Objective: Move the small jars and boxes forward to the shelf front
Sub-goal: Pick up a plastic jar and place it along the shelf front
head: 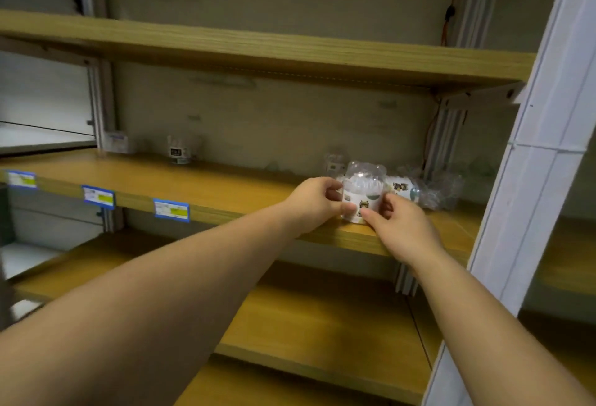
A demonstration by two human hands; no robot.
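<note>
Right now both hands are on one small jar [362, 194] near the front edge of the middle shelf [209, 189]. From the left side, the left hand [314, 204] curls around the jar, with its thumb and fingers pressing the wall. On the right side, the right hand [398, 223] pinches it with fingertips low down. So the two hands are close together, clamped on the same jar. It has a clear bumpy lid and a white label with little cartoon animals. No words on it can be read. Just behind it lies another pack [401, 187] with the same animals, beside some clear wrap [442, 191]. A second jar [179, 150] and a small box [117, 142] stand far back by the wall. Three blue and yellow tags [98, 196] sit on the shelf front, too blurry to read.
</note>
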